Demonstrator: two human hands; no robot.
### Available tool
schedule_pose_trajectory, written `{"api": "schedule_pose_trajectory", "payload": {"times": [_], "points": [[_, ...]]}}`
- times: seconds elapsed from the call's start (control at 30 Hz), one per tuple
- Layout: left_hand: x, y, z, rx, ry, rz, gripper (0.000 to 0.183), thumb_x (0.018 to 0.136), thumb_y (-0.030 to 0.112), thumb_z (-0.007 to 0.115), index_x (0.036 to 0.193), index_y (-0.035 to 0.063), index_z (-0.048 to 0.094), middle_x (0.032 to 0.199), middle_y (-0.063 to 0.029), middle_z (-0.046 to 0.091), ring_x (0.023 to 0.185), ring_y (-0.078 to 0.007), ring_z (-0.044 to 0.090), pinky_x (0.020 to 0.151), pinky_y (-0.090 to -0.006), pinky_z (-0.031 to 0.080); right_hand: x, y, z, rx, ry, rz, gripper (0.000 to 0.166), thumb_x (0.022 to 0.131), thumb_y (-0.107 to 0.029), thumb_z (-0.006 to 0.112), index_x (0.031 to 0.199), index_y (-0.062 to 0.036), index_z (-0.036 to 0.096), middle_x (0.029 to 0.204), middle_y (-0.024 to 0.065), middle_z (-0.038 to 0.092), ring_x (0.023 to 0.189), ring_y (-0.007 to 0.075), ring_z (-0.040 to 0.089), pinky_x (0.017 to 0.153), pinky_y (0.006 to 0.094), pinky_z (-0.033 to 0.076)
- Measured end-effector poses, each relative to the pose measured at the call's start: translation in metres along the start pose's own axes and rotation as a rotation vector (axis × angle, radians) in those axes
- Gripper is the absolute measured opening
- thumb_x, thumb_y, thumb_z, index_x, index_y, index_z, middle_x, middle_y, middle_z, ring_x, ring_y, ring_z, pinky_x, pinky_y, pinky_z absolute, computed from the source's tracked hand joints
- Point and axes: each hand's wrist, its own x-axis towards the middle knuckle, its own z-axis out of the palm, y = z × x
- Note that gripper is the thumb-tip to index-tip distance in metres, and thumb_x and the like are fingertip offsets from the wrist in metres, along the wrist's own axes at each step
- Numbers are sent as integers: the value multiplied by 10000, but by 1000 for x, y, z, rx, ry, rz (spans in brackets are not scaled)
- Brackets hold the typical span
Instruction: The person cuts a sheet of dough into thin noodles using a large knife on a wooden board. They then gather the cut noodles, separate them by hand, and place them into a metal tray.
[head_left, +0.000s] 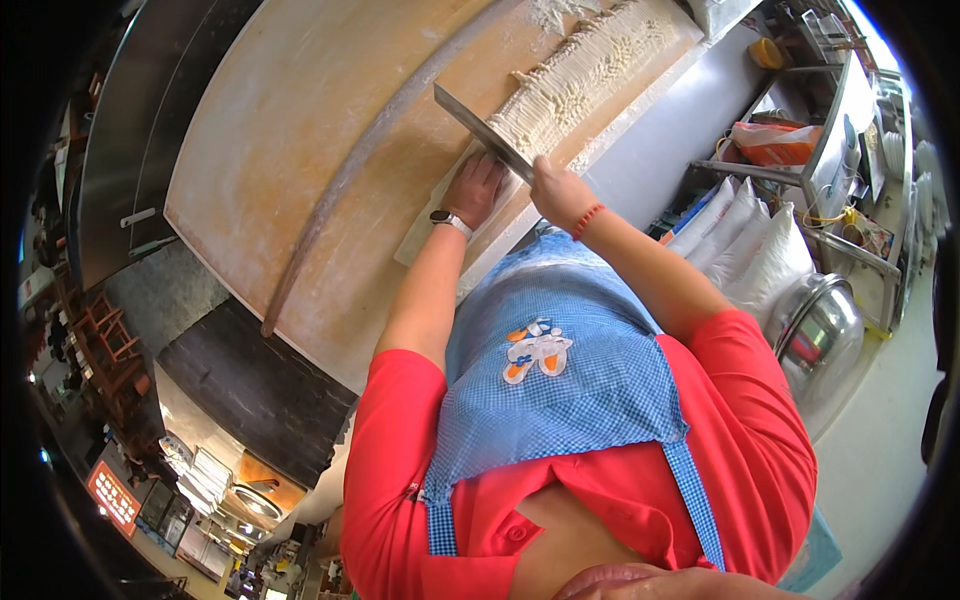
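Observation:
On a floured wooden board (360, 217) lies a long band of finely cut dough strips (585, 82). My right hand (559, 193) grips the handle of a wide-bladed knife (480, 131), whose blade stands at the near end of the cut strips. Flat on a pale, uncut layer of folded dough (420, 238) rests my left hand (474, 191), fingers bent close beside the blade. A long wooden rolling pin (337, 184) lies across the board, to the left of both hands. Loose flour (559, 11) is heaped near the far end of the strips.
White sacks (765, 247) and a steel bowl (821, 330) stand to the right, below a metal rack (806, 176). A steel surface (660, 135) borders the board on the right. At the lower left is a dark slatted cover (255, 390).

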Motion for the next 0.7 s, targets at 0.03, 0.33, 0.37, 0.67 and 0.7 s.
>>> {"api": "schedule_pose_trajectory", "payload": {"times": [0.03,0.33,0.37,0.67,0.7], "points": [[2,3,-2,9,-3,0,226,802,100,612,1016,29,603,1087,-156,569,999,-347,533,881,-443,453,-18,-4,-11,-23,-50,28,212,859,-81,415,1033,41,418,735,292,616,721,447,622,653,520,486],[1,4,-2,4,47,31,220,810,121,611,1013,37,609,1057,-148,581,952,-335,549,854,-419,467,19,1,27,-27,38,-11,163,873,-104,430,980,18,423,737,294,615,708,456,615,638,526,483],[1,5,-3,15,39,27,225,808,122,613,1016,36,607,1053,-147,581,951,-333,549,855,-420,467,24,1,28,-23,74,-44,158,873,-106,435,975,14,424,731,293,613,705,457,614,638,527,483],[-2,9,-9,70,16,-29,223,830,166,584,1019,52,614,1054,-126,590,988,-303,549,868,-406,463,-23,6,21,-32,-26,20,154,870,-108,450,975,0,418,679,295,590,657,476,590,609,552,463],[-4,7,-8,72,24,-16,220,830,166,587,1015,51,615,1055,-127,591,996,-305,550,871,-405,465,-12,5,30,-16,7,16,152,870,-108,450,971,1,418,687,298,591,668,478,591,618,554,463]]}}
